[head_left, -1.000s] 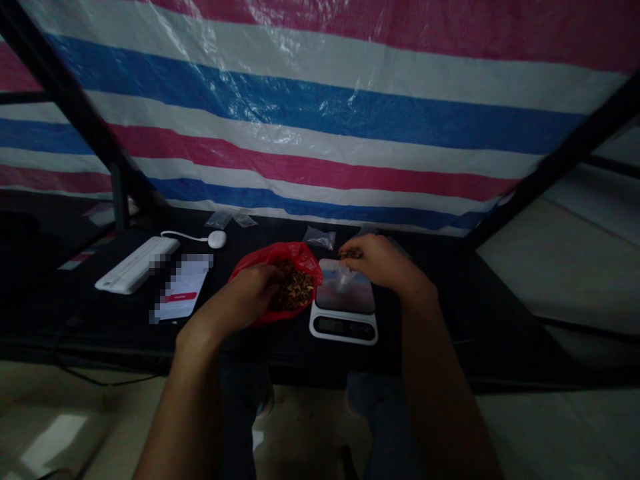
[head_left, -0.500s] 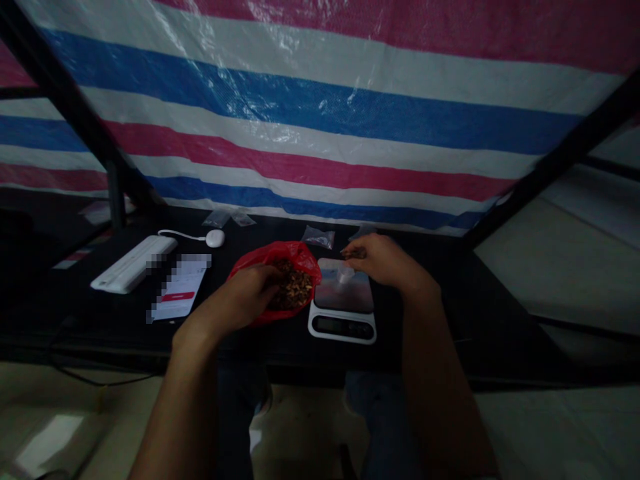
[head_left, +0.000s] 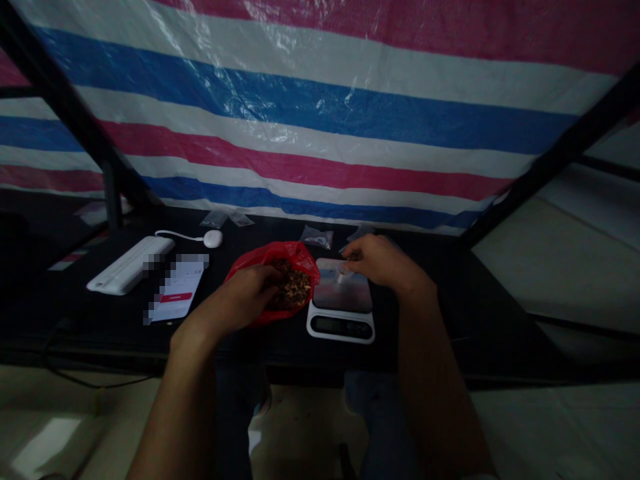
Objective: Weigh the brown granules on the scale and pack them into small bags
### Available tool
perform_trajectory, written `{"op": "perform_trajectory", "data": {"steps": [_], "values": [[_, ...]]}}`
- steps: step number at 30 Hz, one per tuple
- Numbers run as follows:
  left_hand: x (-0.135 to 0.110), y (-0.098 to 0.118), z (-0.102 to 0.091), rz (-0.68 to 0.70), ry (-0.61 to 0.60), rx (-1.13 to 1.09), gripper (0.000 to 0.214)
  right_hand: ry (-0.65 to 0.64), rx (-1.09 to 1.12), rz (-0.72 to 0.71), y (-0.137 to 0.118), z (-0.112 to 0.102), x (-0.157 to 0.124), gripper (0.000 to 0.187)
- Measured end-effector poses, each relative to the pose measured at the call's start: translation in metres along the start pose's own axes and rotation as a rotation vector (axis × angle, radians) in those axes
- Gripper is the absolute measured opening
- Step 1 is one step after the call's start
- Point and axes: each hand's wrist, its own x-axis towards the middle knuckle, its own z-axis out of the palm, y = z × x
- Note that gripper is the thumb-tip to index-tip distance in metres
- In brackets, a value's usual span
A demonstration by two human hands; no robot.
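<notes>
A red plastic bag (head_left: 245, 260) lies with its mouth wide, full of small brown and yellowish dried pieces (head_left: 294, 288). My left hand (head_left: 250, 293) reaches over its near left rim, fingers curled down among the pieces; whatever is between the fingertips is hidden. To the right of the bag stands a white kitchen scale (head_left: 341, 328) with a metal plate. Over the plate's back right corner, my right hand (head_left: 377, 261) is closed, with some brown pieces (head_left: 354, 256) at its fingertips. Below those fingers a small clear plastic item (head_left: 343, 275) shows at the plate, its kind unclear.
Small clear bags (head_left: 316, 237) lie along the back of the black table (head_left: 450, 320). At left are a phone (head_left: 177, 293), a long white case (head_left: 131, 265) and a round white device (head_left: 213, 239) with a cable. A striped plastic sheet (head_left: 310, 153) hangs behind.
My right fingers have tipped slightly lower over the plate, and less of the brown pieces shows. My left hand stays at the red bag. The view has shifted slightly.
</notes>
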Motion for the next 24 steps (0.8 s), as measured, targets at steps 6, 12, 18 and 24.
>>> {"op": "perform_trajectory", "data": {"steps": [6, 12, 18, 24], "values": [[0.000, -0.001, 0.002, -0.016, 0.004, -0.011, 0.037, 0.044, 0.063, -0.023, -0.004, 0.004, 0.004, 0.015], [0.001, -0.001, 0.000, 0.007, -0.032, -0.005, 0.038, 0.036, 0.090, -0.030, 0.000, 0.014, 0.011, 0.014], [0.003, -0.008, 0.002, 0.014, -0.027, 0.000, 0.036, 0.008, 0.108, -0.053, -0.003, 0.013, 0.008, 0.008], [0.004, -0.010, 0.003, 0.019, -0.027, -0.004, 0.036, 0.000, 0.077, -0.057, -0.008, 0.007, 0.004, 0.021]]}}
